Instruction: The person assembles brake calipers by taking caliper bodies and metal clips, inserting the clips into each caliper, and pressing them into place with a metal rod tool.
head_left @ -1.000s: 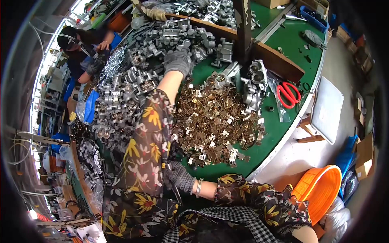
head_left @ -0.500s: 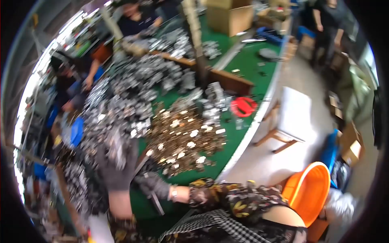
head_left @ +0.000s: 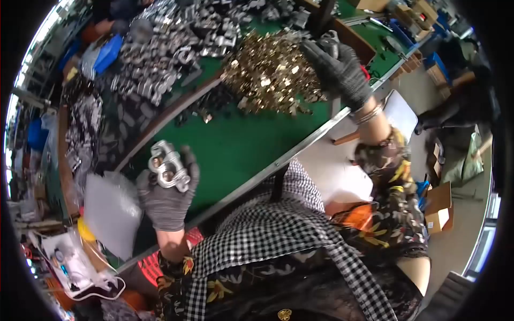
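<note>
My left hand [head_left: 168, 200], in a grey knit glove, holds a silver metal casting [head_left: 170, 167] with round openings above the green tabletop at lower left. Fingers and thumb flank the casting. My right hand [head_left: 342, 72], gloved and with bracelets at the wrist, reaches to the right edge of the pile of small brass-coloured clips [head_left: 273, 72]. Its fingers are around another grey metal casting [head_left: 330, 45], partly hidden by the glove. A large heap of silver castings [head_left: 155, 53] spreads over the table at upper left.
A wooden divider [head_left: 166, 115] crosses the table diagonally. The metal table edge [head_left: 257, 179] runs in front of me. A clear plastic sheet or bag [head_left: 110, 214] lies left of my left hand. A stool [head_left: 400, 113] and a person [head_left: 471, 99] are at right.
My left hand has come back from the heap and now holds a casting. My right hand has moved from beside the clip pile's lower left to its right side. The view has shifted.
</note>
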The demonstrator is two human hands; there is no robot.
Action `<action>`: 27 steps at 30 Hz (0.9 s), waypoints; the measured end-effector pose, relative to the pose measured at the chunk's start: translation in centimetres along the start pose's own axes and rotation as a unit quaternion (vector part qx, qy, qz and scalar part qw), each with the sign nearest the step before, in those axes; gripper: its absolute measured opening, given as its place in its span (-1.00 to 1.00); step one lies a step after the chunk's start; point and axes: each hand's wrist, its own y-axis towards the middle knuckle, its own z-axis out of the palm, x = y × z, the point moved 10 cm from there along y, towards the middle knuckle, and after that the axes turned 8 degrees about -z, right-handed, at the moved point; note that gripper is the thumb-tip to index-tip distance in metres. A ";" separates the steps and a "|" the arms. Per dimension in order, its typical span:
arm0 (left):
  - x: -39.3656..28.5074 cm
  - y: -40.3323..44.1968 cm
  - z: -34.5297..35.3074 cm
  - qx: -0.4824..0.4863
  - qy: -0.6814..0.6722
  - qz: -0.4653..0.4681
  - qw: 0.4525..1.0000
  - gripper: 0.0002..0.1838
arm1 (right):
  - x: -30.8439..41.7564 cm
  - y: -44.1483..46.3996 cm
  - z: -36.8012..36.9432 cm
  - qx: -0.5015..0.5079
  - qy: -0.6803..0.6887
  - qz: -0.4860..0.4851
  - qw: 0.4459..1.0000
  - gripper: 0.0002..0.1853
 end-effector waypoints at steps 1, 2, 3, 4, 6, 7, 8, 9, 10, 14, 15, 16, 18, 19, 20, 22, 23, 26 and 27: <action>0.5 0.0 -1.2 -0.012 0.006 -0.023 1.000 -0.38 | 1.1 0.1 -0.8 0.004 -0.196 -0.261 0.945 -0.75; 1.2 -0.1 -1.8 -0.007 0.013 -0.039 0.999 -0.37 | -1.5 0.2 -0.7 0.038 -0.276 -0.206 0.938 -0.78; 1.5 -0.2 -2.5 -0.036 0.032 -0.029 0.998 -0.41 | -4.0 0.0 -0.9 0.071 -0.355 -0.145 0.921 -0.78; 1.9 0.0 -2.7 -0.043 0.030 -0.025 0.998 -0.43 | -6.1 -0.3 -1.3 0.102 -0.429 -0.082 0.894 -0.74; 2.6 0.1 -2.7 -0.053 0.026 -0.019 0.998 -0.45 | -7.3 -1.4 -1.4 0.129 -0.515 -0.034 0.847 -0.70; 2.9 0.2 -2.6 -0.052 0.026 -0.019 0.998 -0.46 | -8.2 -2.2 -1.2 0.149 -0.504 -0.038 0.850 -0.70; 3.1 0.4 -2.4 -0.050 0.027 -0.021 0.998 -0.47 | -8.9 -2.7 -0.9 0.158 -0.510 -0.053 0.844 -0.71; 3.0 0.6 -2.4 -0.058 0.036 -0.020 0.997 -0.48 | -9.3 -3.2 -0.6 0.166 -0.516 -0.067 0.837 -0.71; 2.9 0.7 -2.5 -0.065 0.046 -0.020 0.997 -0.48 | -10.2 -3.4 -0.6 0.175 -0.526 -0.027 0.832 -0.73; 3.0 1.3 -2.7 -0.098 0.023 -0.008 0.995 -0.49 | -11.3 -4.4 -1.4 0.152 -0.497 -0.066 0.852 -0.71; 2.8 1.4 -2.8 -0.107 0.032 -0.010 0.994 -0.50 | -11.6 -4.5 -2.1 0.139 -0.490 -0.064 0.858 -0.71; 2.9 1.7 -2.7 -0.111 0.034 -0.016 0.993 -0.50 | -12.1 -4.5 -2.4 0.131 -0.479 -0.064 0.866 -0.72; 3.2 1.9 -2.5 -0.130 0.039 -0.020 0.991 -0.50 | -12.3 -4.5 -2.0 0.129 -0.466 -0.066 0.873 -0.73; 3.2 1.9 -2.4 -0.133 0.034 -0.022 0.990 -0.50 | -12.2 -4.5 -1.9 0.132 -0.466 -0.067 0.872 -0.74; 3.3 2.1 -2.3 -0.136 0.028 -0.023 0.990 -0.50 | -11.9 -4.5 -2.0 0.125 -0.460 -0.059 0.877 -0.74; 3.1 2.1 -2.6 -0.156 0.021 -0.016 0.987 -0.51 | -9.6 -4.9 -1.3 0.100 -0.458 -0.092 0.878 -0.75; 3.1 2.3 -1.7 -0.140 0.054 -0.003 0.989 -0.57 | -8.3 -5.2 -0.9 0.087 -0.429 -0.071 0.896 -0.81; 2.7 2.3 -2.4 -0.146 0.056 -0.004 0.988 -0.68 | -5.7 -6.0 2.7 0.093 -0.374 -0.106 0.916 -0.84; 2.7 2.3 -2.6 -0.154 0.051 0.006 0.987 -0.71 | -5.1 -6.2 4.9 0.131 -0.385 -0.138 0.903 -0.85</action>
